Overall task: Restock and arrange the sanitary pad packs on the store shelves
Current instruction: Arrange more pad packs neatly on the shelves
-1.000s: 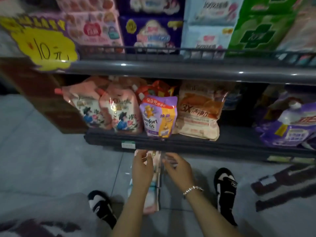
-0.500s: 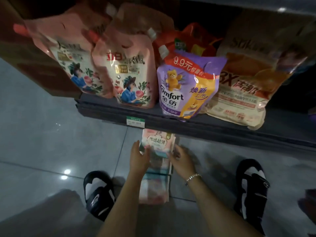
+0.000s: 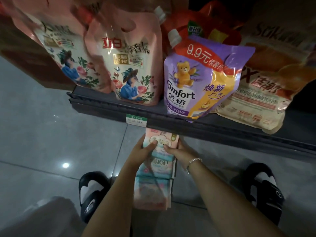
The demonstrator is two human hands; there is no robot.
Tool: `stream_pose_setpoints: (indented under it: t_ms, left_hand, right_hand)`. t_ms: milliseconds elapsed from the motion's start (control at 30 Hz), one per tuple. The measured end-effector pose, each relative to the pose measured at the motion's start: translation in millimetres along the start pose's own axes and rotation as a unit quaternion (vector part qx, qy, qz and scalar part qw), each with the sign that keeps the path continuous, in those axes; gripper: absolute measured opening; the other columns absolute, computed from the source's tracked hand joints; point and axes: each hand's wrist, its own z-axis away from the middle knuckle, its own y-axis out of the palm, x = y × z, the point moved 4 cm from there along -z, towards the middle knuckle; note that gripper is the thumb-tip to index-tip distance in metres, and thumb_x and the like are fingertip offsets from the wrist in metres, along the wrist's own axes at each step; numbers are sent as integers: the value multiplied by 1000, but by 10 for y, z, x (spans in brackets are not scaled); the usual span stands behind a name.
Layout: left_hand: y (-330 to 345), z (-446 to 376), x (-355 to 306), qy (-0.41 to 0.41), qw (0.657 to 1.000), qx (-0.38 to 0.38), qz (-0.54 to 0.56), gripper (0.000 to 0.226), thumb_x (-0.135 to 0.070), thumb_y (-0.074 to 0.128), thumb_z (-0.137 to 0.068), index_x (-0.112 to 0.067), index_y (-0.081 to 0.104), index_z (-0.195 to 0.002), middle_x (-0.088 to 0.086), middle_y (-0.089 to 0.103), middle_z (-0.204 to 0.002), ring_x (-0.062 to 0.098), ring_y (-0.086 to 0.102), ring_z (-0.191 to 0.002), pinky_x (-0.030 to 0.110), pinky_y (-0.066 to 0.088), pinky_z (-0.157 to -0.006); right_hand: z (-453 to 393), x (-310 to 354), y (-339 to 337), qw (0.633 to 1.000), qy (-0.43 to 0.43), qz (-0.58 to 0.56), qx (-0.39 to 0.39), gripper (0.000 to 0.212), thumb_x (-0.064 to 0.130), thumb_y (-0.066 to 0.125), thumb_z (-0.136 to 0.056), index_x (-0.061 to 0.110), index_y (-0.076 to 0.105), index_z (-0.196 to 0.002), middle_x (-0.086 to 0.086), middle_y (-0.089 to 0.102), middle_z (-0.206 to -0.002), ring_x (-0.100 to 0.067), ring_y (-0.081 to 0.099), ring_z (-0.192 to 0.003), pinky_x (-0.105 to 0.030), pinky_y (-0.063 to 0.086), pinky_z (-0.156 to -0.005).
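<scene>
Both hands are now gripping the top pad pack [image 3: 160,142] instead of resting beside it: the left hand [image 3: 142,150] and right hand [image 3: 179,151] are curling their fingers around its sides, thumbs on its face. It is sitting atop the stack [image 3: 153,185] on the floor [image 3: 51,134], just under the shelf [image 3: 205,124].

The shelf edge [image 3: 188,124] hides the top pad pack's [image 3: 160,140] upper end.
</scene>
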Motion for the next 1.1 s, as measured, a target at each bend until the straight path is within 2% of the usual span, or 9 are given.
stream_pose_setpoints:
  t_ms: [167, 333, 567, 700, 800, 900, 1000, 1033, 1100]
  left_hand:
    - [41, 232, -35, 11, 999, -42, -2, 25, -32, 61, -92, -17, 62, -112, 3, 74, -100, 20, 72, -88, 43, 58, -82]
    - [108, 516, -86, 24, 998, -59, -6, 18, -27, 70, -87, -21, 64, -102, 3, 74, -95, 19, 73, -84, 42, 60, -77]
    - [126, 808, -142, 40, 996, 32, -68, 38, -34, 75, -78, -18, 66, -111, 3, 74, -100, 21, 71, -92, 45, 57, -85]
    - [185, 934, -129, 23, 998, -14, -62, 58, -53, 79, -64, -31, 60, -114, 3, 63, -116, 18, 67, -100, 43, 55, -89]
    - [288, 1047, -271, 31, 997, -55, -51, 51, -41, 81, -72, -28, 55, -114, 1, 47, -123, 14, 61, -105, 35, 53, -91]
    - [448, 1196, -460, 74, 996, -45, -33, 57, -46, 81, -69, -27, 55, -116, 0, 48, -126, 13, 60, -109, 38, 51, -96]
    - [642, 1383, -629, 94, 993, -69, 17, 65, -47, 84, -63, -25, 54, -116, 6, 62, -120, 17, 65, -104, 38, 56, -86]
    - [716, 1446, -671, 103, 991, -80, 30, 69, -45, 85, -64, -23, 52, -120, 5, 62, -120, 17, 65, -105, 39, 57, -86]
    - [876, 1604, -834, 126, 987, -83, 61, 75, -40, 86, -64, -20, 50, -126, 5, 63, -121, 17, 65, -105, 36, 57, -84]
  right_hand:
    - [225, -56, -15, 999, -25, -36, -8, 36, 15, 69, -86, 22, 56, -118, 7, 71, -102, -5, 68, -85, -17, 55, -70]
    - [492, -218, -43, 998, -32, -59, -4, 32, 17, 72, -83, 25, 59, -110, 1, 72, -109, -16, 70, -96, -37, 57, -85]
    - [910, -341, -106, 997, -57, -57, -1, 64, 33, 81, -60, 15, 60, -118, -4, 71, -112, -18, 69, -101, -40, 56, -87]
    - [1102, -236, -198, 994, -92, -49, -41, 36, 14, 77, -76, 13, 62, -108, -7, 72, -106, -18, 70, -94, -35, 58, -81]
    - [1288, -41, -283, 985, -145, -74, -60, 31, 4, 73, -79, 15, 62, -106, -6, 72, -105, -14, 71, -88, -24, 57, -71]
    - [1498, 166, -374, 976, -189, -76, -78, 47, 14, 77, -79, 26, 55, -119, 8, 71, -106, -5, 68, -92, -19, 54, -74]
    - [1736, 402, -500, 972, -214, -32, -95, 92, 53, 83, -56, 32, 45, -138, 13, 66, -119, -4, 62, -108, -32, 51, -94]
    - [1834, 481, -551, 969, -224, -21, -102, 97, 57, 83, -53, 30, 46, -138, 12, 66, -119, -5, 62, -109, -34, 50, -97]
    - [2079, 639, -657, 961, -250, -5, -119, 79, 49, 84, -61, 29, 54, -130, 12, 69, -112, -5, 64, -105, -35, 51, -96]
